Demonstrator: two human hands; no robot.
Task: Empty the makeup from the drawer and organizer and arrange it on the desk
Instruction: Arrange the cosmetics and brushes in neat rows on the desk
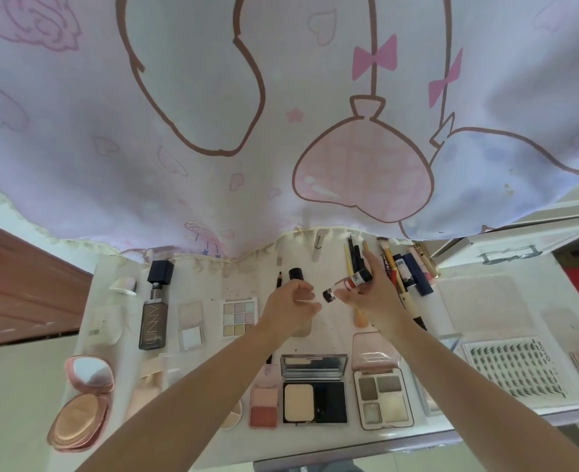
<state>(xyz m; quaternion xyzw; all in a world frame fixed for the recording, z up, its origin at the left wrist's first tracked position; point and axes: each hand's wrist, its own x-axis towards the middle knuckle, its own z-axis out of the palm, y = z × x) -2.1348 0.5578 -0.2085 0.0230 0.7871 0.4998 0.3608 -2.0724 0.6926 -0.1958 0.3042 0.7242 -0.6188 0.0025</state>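
- Head view: my right hand (369,294) pinches a small tube (358,278) with a red band and dark cap between thumb and fingers, held above the desk (506,301).
- My left hand (291,303) is curled, fingertips near a small dark cap (328,296); I cannot tell whether it grips it.
- Palettes, the powder compact (313,391) and the lash tray (516,369) lie in rows on the desk below.

Mid-frame, a small tube (357,278) with its black cap (328,296) off; open palettes (382,398) and compacts (314,390) lie flat along the desk's (332,444) lower edge.
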